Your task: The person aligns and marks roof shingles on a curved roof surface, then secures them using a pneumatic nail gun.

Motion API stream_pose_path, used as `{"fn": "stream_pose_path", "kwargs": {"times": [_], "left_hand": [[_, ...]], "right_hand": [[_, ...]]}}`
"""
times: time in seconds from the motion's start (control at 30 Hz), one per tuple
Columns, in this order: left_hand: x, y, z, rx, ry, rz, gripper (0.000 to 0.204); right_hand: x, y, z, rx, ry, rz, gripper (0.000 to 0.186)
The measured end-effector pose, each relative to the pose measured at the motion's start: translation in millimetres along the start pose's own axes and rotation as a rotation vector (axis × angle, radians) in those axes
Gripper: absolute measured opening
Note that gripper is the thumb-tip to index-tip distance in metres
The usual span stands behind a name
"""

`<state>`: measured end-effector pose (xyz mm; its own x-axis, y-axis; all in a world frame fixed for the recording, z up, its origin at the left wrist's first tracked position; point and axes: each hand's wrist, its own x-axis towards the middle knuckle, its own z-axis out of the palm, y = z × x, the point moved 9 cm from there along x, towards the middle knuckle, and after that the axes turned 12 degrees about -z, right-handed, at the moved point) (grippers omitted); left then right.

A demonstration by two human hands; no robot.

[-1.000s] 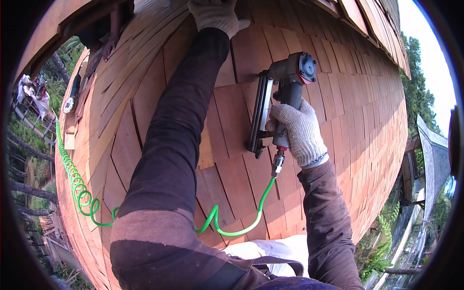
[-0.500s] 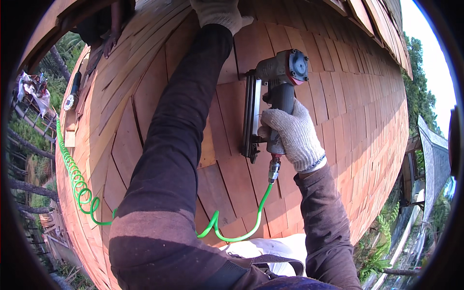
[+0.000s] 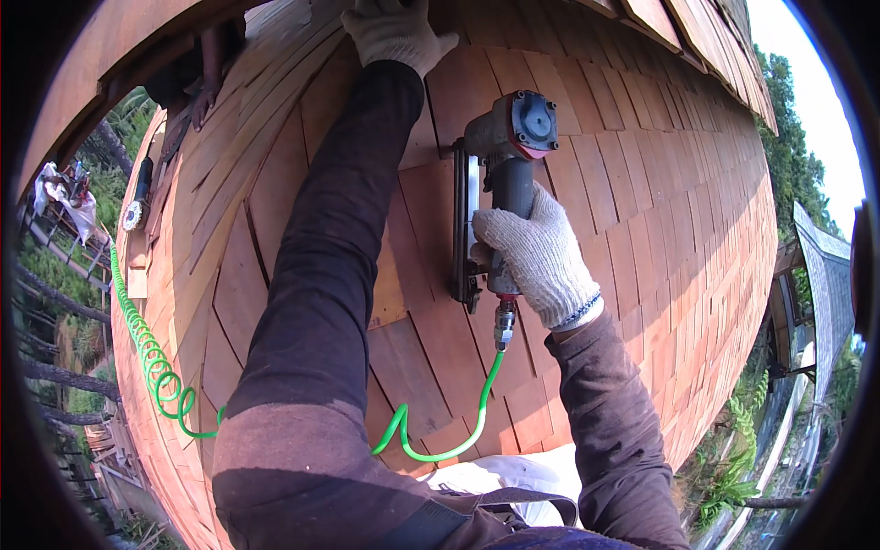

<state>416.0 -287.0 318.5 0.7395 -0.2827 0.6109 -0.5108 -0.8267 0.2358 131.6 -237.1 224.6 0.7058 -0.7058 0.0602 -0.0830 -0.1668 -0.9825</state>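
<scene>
My right hand [image 3: 543, 261], in a white knit glove, is wrapped round the grip of a grey pneumatic staple gun [image 3: 510, 133]. The gun is upright against the wooden shingles [image 3: 444, 353], its long magazine on the left and its round cap facing me. A metal coupling under the grip joins it to a green coiled air hose [image 3: 484, 403]. Higher up, my left hand [image 3: 396, 38], also gloved, lies on the shingles with the thumb spread out. The upper frame edge partly cuts off its fingers.
Overlapping shingles cover the curved surface. Another person's hand [image 3: 202, 105] shows at the upper left. Below it, an angle grinder [image 3: 137, 194] lies by the edge. The hose's coils [image 3: 158, 371] hang at the left. A shingled overhang [image 3: 706, 41] juts out at the upper right.
My left hand has come slightly lower and left in the picture, showing more of its fingers. The staple gun and my right hand appear a little further left, with the view itself slightly shifted.
</scene>
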Motion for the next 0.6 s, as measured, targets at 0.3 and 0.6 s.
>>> {"fn": "stream_pose_path", "kwargs": {"times": [0.3, 0.6], "left_hand": [[9, -6, -3, 0.009, 0.056, -0.067, 0.062], [7, 10, -5, -0.043, 0.056, 0.018, 0.091]], "right_hand": [[-4, 5, -6, 0.086, 0.023, -0.044, 0.030], [-156, 72, -60, 0.217, 0.359, -0.120, 0.026]]}}
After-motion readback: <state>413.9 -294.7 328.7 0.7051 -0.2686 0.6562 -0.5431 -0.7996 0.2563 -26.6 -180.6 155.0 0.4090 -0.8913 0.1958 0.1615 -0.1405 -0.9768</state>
